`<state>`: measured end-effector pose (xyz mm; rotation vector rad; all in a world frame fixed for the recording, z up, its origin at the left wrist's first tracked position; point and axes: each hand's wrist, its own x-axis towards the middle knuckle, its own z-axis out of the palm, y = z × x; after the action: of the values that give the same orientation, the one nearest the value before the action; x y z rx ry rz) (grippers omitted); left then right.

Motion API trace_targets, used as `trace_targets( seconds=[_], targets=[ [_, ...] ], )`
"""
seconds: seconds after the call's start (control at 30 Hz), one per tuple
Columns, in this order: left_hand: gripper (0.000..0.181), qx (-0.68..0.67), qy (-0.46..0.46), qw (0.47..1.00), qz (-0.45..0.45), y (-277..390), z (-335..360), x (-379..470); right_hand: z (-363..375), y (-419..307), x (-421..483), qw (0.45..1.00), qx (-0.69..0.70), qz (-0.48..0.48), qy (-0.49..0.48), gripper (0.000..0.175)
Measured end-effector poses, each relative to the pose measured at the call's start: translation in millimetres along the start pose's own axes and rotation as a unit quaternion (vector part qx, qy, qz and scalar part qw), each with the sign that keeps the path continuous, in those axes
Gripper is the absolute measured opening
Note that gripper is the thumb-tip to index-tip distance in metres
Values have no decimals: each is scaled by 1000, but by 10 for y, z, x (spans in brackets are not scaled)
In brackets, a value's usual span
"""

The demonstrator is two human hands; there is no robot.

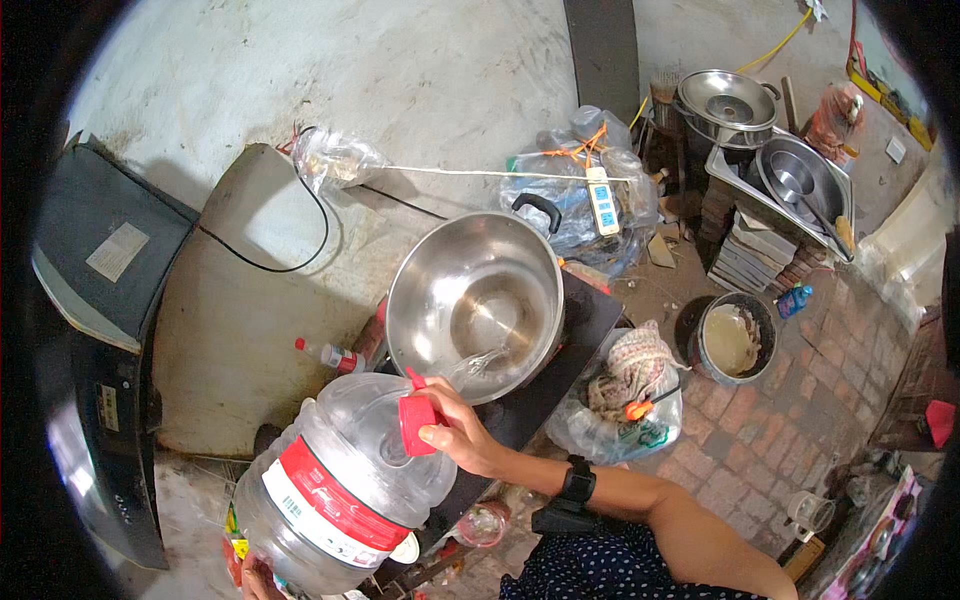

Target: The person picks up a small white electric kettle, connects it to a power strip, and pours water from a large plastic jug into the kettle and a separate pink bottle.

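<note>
A large clear plastic water bottle (337,487) with a red and white label lies tilted in front of me, its neck toward a wide stainless steel pot (420,300). Water (480,364) streams from it into the pot, where shallow liquid covers the bottom. My right hand (457,431) grips the red plastic cap (416,426) at the bottle's neck. At the lower left, my left hand (259,579) holds the bottle near its base; most of this hand is cut off or hidden. The pot rests on a dark tabletop (581,307), its black handle (541,206) facing away.
Left of the pot stands a small bottle with a red cap (341,356). A power strip (601,201) hangs on a cord before plastic bags. On the right are a bag with knitted cloth (637,360), a pot of pale batter-like stuff (729,341) and a steel sink (724,169).
</note>
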<state>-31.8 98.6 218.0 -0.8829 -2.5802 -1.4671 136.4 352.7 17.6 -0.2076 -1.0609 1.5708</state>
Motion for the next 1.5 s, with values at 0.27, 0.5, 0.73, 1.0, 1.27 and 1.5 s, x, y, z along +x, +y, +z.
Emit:
trace_targets(
  seconds=[0.27,0.5,0.73,1.0,1.27,1.5],
  targets=[
    [53,63,-1,998,-10,-89,-115,221,-69,64,-15,997,56,45,13,34],
    [49,41,0,998,47,275,102,154,-93,17,-14,997,59,27,31,35],
    [47,82,-28,995,51,748,346,106,-110,55,-39,984,136,79,81,38],
    [46,40,-75,983,162,699,437,279,-215,97,-97,966,216,112,93,47],
    [43,61,-98,969,218,1005,633,261,-292,93,-96,962,218,106,124,54],
    [45,95,-125,957,243,1143,730,275,-356,60,-109,959,221,111,138,57]
  ],
)
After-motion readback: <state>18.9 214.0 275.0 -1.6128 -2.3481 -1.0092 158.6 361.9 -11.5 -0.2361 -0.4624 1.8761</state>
